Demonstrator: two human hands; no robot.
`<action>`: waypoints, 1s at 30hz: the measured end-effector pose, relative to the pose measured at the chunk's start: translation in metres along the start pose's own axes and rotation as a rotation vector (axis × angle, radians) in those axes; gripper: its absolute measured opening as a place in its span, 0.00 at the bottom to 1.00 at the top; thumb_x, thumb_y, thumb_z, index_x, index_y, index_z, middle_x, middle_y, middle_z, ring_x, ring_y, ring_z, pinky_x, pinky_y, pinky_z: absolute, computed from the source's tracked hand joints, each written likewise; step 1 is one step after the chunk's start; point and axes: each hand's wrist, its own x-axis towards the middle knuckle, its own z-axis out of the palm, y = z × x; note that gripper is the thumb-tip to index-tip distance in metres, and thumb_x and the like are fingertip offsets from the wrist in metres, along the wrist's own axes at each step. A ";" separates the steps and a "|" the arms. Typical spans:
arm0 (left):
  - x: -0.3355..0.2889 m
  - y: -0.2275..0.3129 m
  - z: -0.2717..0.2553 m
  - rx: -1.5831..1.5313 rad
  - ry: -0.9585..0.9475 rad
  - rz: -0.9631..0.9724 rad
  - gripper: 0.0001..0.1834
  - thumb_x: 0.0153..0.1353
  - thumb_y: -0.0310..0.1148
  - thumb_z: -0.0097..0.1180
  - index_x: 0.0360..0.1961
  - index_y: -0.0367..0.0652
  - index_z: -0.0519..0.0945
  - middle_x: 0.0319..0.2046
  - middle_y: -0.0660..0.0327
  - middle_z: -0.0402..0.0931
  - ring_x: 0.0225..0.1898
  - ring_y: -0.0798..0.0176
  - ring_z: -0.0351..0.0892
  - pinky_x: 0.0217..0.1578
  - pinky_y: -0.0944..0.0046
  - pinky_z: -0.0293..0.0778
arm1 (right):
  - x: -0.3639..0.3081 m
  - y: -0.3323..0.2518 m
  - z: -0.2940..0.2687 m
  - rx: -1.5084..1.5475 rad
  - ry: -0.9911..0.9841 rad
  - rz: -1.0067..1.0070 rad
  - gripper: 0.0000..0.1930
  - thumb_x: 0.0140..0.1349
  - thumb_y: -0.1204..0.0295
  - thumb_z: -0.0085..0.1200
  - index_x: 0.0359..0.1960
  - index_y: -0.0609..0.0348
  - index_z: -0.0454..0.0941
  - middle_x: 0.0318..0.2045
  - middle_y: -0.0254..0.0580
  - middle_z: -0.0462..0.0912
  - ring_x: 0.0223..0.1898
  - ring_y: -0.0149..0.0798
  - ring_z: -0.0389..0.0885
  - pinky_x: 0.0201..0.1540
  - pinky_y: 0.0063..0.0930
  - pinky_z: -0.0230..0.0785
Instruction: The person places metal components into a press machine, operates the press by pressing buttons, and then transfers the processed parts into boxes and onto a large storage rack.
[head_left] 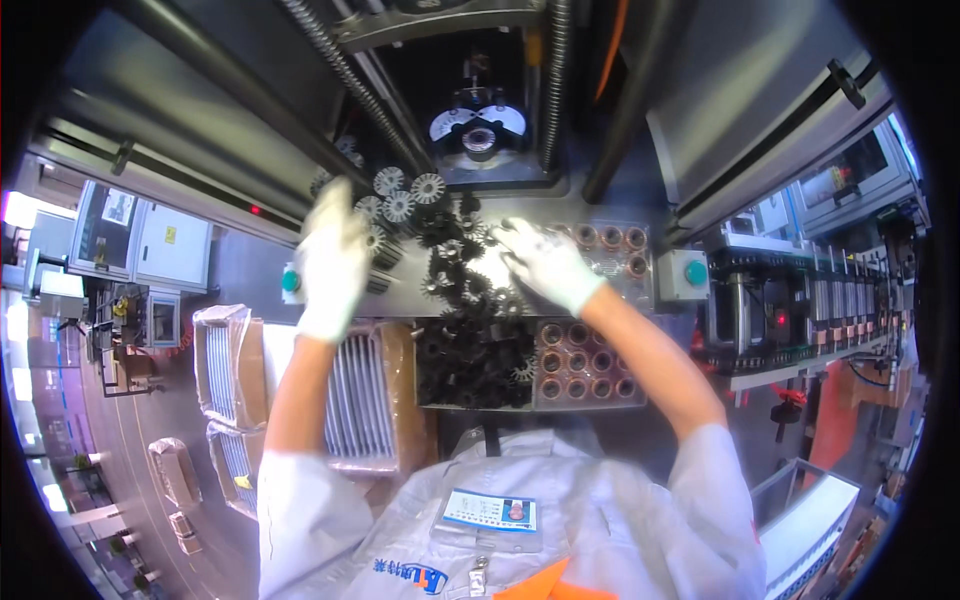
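My white-gloved left hand (337, 255) is smeared by motion beside stacks of toothed metal discs (398, 206) at the left of the machine's worktop; its fingers cannot be made out. My white-gloved right hand (552, 264) reaches left over the worktop, its fingers apart at the right edge of a heap of small dark toothed parts (445, 262). Nothing can be seen held in it. Beyond both hands, a round toothed piece (479, 139) sits in the machine's fixture, with two pale curved plates (453, 122) around it.
Clear trays of copper-coloured rings (636, 266) (575, 361) lie at right and front, beside a bin of dark parts (470, 375). Green buttons (291, 280) (695, 272) flank the worktop. Dark posts (640, 100) rise beside the fixture. Wrapped cartons (405, 400) stand at lower left.
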 end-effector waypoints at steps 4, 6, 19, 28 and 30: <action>-0.095 -0.109 -0.063 0.101 -0.401 -0.490 0.21 0.69 0.28 0.48 0.61 0.34 0.74 0.60 0.43 0.74 0.62 0.43 0.73 0.65 0.53 0.67 | 0.043 -0.008 0.032 -0.019 -0.169 -0.023 0.20 0.66 0.66 0.49 0.58 0.53 0.75 0.50 0.56 0.80 0.48 0.54 0.82 0.50 0.48 0.74; -0.129 -0.147 -0.058 0.243 -0.284 -0.146 0.20 0.70 0.28 0.48 0.61 0.35 0.75 0.59 0.41 0.74 0.62 0.42 0.73 0.64 0.53 0.67 | 0.059 -0.015 0.028 -0.114 -0.310 -0.076 0.14 0.64 0.68 0.50 0.50 0.56 0.76 0.41 0.55 0.83 0.43 0.54 0.84 0.47 0.47 0.76; -0.091 -0.090 -0.016 0.183 -0.216 0.274 0.27 0.43 0.30 0.71 0.48 0.46 0.79 0.57 0.56 0.73 0.64 0.49 0.68 0.68 0.42 0.58 | -0.008 -0.041 -0.049 0.743 -0.082 0.354 0.14 0.61 0.77 0.59 0.49 0.61 0.82 0.43 0.41 0.86 0.45 0.31 0.83 0.50 0.27 0.76; -0.094 -0.064 -0.033 0.120 -0.308 0.361 0.25 0.41 0.27 0.72 0.41 0.46 0.74 0.56 0.56 0.73 0.67 0.47 0.64 0.70 0.32 0.50 | 0.003 -0.062 -0.075 1.126 0.109 0.418 0.17 0.64 0.79 0.60 0.55 0.63 0.80 0.40 0.33 0.85 0.37 0.22 0.79 0.42 0.19 0.74; -0.100 -0.055 -0.043 0.041 -0.284 0.297 0.21 0.45 0.28 0.71 0.40 0.43 0.75 0.57 0.53 0.72 0.67 0.46 0.65 0.69 0.32 0.51 | 0.041 -0.065 -0.097 1.099 0.282 0.321 0.18 0.64 0.79 0.59 0.56 0.61 0.80 0.40 0.32 0.85 0.34 0.22 0.78 0.38 0.17 0.73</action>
